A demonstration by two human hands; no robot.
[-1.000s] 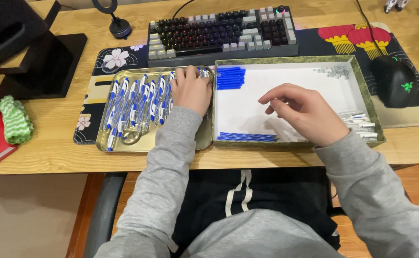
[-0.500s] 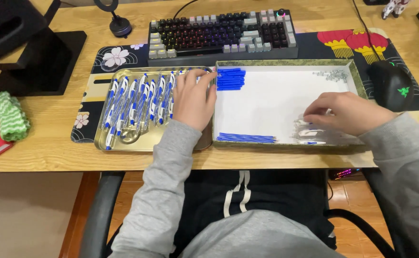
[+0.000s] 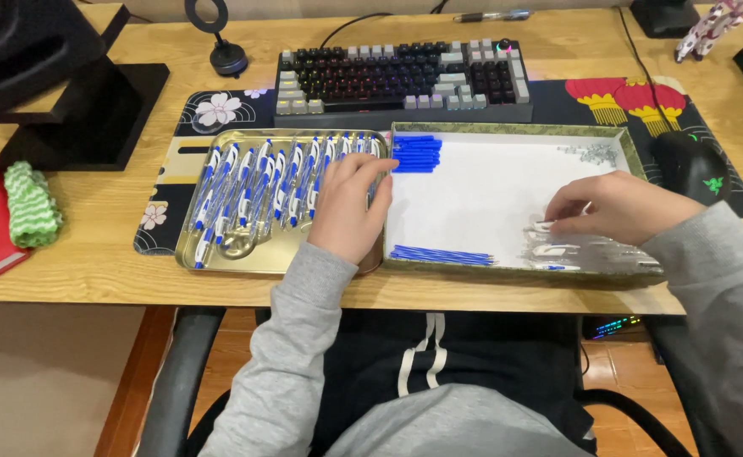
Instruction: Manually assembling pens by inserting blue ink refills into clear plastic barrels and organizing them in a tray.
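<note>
- Our right hand (image 3: 621,207) has moved from mid-box to the clear pen parts (image 3: 587,250) in the white box (image 3: 490,190) — fingers pinching what looks like one.
- Our left hand (image 3: 348,206) stays flat, fingers spread, holding nothing, on the finished pens (image 3: 257,186) in the gold tray (image 3: 219,258).

- Both arms are covered by long grey sleeves of soft, heathered knit fabric reaching to the wrists.
- Left hand (image 3: 348,207) is bare; no ring, watch or glove visible.
- Right hand (image 3: 617,207) is bare likewise; the cuff sits loose at the wrist.
- The grey top continues over the torso at the near edge of view.
- Dark trousers on the lap; two pale drawcords hang from the waist, left of centre.
- Sleeve fabric shows soft folds, no print or markings.
</note>
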